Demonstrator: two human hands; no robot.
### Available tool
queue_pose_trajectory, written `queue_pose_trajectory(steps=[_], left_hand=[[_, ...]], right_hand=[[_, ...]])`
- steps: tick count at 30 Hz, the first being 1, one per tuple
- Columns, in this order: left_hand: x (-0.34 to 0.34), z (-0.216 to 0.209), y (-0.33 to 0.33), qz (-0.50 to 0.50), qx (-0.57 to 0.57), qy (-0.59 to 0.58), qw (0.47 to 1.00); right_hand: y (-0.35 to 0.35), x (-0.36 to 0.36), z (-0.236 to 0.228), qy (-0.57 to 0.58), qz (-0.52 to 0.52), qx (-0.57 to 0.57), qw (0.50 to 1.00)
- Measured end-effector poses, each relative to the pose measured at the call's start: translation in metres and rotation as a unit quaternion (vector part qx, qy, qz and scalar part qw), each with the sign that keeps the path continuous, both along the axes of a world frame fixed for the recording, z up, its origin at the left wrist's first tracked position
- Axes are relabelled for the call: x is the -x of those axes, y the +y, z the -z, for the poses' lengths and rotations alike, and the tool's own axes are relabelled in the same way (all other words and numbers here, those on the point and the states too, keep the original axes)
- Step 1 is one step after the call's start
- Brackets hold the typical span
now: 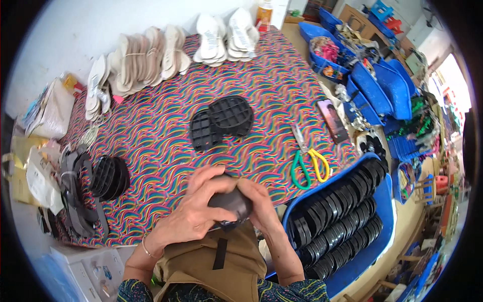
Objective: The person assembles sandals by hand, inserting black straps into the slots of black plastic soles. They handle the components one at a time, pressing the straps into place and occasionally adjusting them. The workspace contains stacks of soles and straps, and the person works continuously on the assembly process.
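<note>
A dark, smooth, rounded piece (232,202) is held between my two hands at the table's near edge, above my lap. My left hand (190,214) wraps its left side, with thumb and fingers pressed on it. On the other side, my right hand (257,200) grips its upper right edge. Its underside is hidden, so I cannot tell its exact kind. Just beyond my hands lie several black pieces with a grid-patterned face (231,117), overlapping in a small pile. Further left, a stack of similar black grid pieces (106,177) rests on the patterned tablecloth (161,136).
Scissors (303,151) with green and yellow handles and a phone (332,121) lie at the right. A blue tub (387,221) holds rows of black pieces beside the table. Bundled pale insoles (136,60) line the wall; dark grey strips (75,191) lie left.
</note>
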State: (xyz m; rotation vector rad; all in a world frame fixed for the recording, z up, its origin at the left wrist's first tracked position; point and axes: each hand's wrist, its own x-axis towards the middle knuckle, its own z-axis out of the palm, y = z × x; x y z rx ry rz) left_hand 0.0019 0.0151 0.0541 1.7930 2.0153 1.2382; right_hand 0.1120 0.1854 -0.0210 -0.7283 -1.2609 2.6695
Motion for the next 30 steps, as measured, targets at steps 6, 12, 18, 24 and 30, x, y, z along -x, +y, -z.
queue_pose_trajectory(steps=[6,12,18,24,30], left_hand=[[-0.002,0.008,0.009,-0.065,-0.212,-0.479,0.850],[-0.027,0.067,0.029,-0.162,-0.112,-0.600,0.775],[-0.037,0.077,0.030,-0.223,-0.133,-0.509,0.820],[-0.036,0.063,0.026,-0.247,-0.097,-0.462,0.846],[-0.023,0.068,0.032,-0.257,-0.122,-0.427,0.859]], right_hand=[[-0.010,0.001,-0.002,0.074,0.237,-0.015,0.969],[-0.020,0.004,0.011,0.102,0.262,-0.060,0.958],[-0.035,0.012,0.017,0.096,0.311,-0.078,0.942],[-0.037,0.013,0.016,0.108,0.314,-0.131,0.934],[-0.045,0.010,0.016,0.105,0.320,-0.209,0.918]])
